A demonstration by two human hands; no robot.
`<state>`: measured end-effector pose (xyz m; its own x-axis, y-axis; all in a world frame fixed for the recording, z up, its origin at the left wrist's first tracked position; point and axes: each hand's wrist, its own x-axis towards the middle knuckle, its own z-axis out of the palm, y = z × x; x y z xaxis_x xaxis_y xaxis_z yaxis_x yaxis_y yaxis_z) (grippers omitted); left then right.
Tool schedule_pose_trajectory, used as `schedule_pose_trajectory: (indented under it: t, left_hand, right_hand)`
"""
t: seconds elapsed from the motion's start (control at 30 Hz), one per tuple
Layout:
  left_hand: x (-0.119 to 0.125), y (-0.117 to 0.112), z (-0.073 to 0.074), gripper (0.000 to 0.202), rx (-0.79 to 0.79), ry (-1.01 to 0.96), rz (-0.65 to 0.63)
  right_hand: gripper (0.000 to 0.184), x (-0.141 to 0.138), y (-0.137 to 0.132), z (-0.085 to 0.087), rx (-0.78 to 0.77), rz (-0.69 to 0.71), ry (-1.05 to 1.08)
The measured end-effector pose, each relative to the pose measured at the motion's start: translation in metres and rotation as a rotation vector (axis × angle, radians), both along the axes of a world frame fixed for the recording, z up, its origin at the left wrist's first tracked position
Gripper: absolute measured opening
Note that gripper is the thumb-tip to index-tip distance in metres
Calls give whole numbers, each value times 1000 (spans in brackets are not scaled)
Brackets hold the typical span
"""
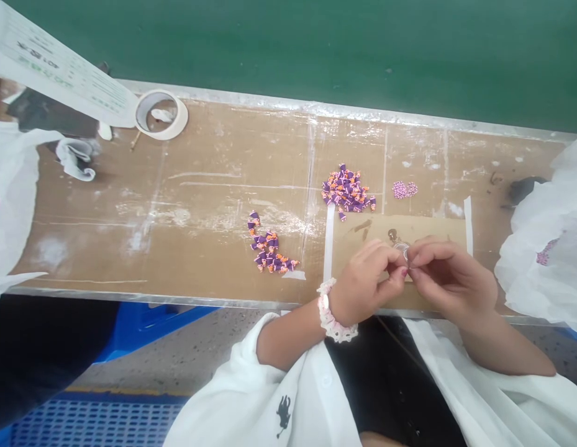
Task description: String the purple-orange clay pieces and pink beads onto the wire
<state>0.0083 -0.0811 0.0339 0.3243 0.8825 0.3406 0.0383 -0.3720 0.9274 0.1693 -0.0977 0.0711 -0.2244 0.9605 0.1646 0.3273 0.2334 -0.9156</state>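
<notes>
My left hand, with a white lacy band at the wrist, has its thumb and index finger pinched together. Opposite it, my right hand is also closed in a pinch, and the fingertips of both meet. What lies between them is too small and too covered to name. A shiny, clear rounded piece shows just above the fingertips. Beyond the hands is a small brown blob on a taped tan sheet. Past that sheet lie a pile of small purple-and-orange figures and a little heap of pink-purple bits.
More purple-and-orange figures lie left of my hands on the brown table. A tape roll and a printed white sheet are at the far left. White crumpled bags stand at the right and left ends.
</notes>
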Motion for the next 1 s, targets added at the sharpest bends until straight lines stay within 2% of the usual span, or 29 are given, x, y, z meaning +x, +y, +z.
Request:
schedule_pose_trajectory:
  t: [0.37, 0.57, 0.67, 0.73, 0.87, 1.0]
  left_hand:
    - [-3, 6, -3, 12, 149, 34, -65]
    - [0, 5, -6, 15, 262, 116, -38]
    - [-4, 4, -4, 19, 133, 108, -43]
    - [-11, 4, -2, 21, -8, 86, -13]
    - [-27, 6, -3, 21, -185, 76, 81]
    - [-39, 7, -6, 21, -207, 89, 161]
  right_hand:
    - [25, 2, -3, 4, -40, 11, -7]
    - [17, 3, -9, -1, -61, -67, -10]
    - [16, 12, -9, -5, -13, -143, -92]
    - [17, 22, -6, -9, 8, -157, -249]
    - [15, 40, 3, -15, 21, 7, -678]
    - [14, 43, 9, -22, 141, 154, -870]
